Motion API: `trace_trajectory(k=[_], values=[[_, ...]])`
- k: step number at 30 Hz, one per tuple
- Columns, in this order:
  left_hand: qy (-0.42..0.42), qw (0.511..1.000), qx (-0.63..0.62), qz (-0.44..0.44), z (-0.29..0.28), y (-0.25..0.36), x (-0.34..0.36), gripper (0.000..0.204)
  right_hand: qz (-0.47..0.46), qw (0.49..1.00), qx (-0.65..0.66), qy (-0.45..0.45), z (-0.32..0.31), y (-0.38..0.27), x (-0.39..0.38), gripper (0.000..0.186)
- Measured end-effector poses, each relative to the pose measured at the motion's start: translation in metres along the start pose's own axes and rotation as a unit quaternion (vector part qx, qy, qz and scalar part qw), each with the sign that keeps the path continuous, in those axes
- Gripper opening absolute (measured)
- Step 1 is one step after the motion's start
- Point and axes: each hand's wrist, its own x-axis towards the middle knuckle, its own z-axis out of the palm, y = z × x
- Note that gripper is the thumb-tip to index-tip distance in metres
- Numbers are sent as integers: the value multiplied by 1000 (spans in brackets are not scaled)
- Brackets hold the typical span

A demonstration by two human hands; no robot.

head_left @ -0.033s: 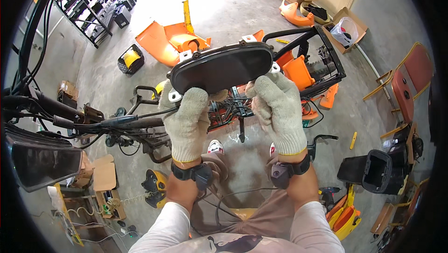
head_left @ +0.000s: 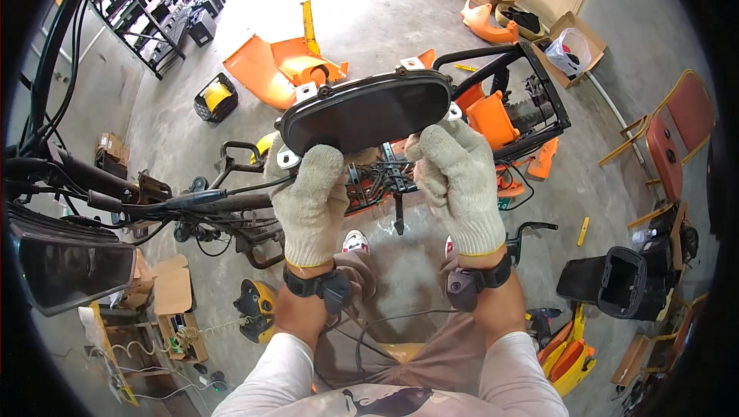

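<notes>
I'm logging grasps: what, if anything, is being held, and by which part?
A black oval panel, by its lower edge: left hand near its left end, right hand near its right.

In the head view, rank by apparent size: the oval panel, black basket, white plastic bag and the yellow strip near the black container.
1. Oval panel, helped by being nearest the camera
2. Black basket and white plastic bag, too alike to rank
3. Yellow strip
</notes>
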Motion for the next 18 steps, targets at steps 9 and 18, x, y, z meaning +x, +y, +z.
trace_trajectory(k=[9, 18], values=[[-22, 998, 50, -37, 16, -16, -2, 29, -4, 1000, -6, 14, 7, 7, -1, 15], [-77, 996, 14, -44, 24, -15, 3, 42, 7, 999, -43, 32, 10, 10, 2, 20]])
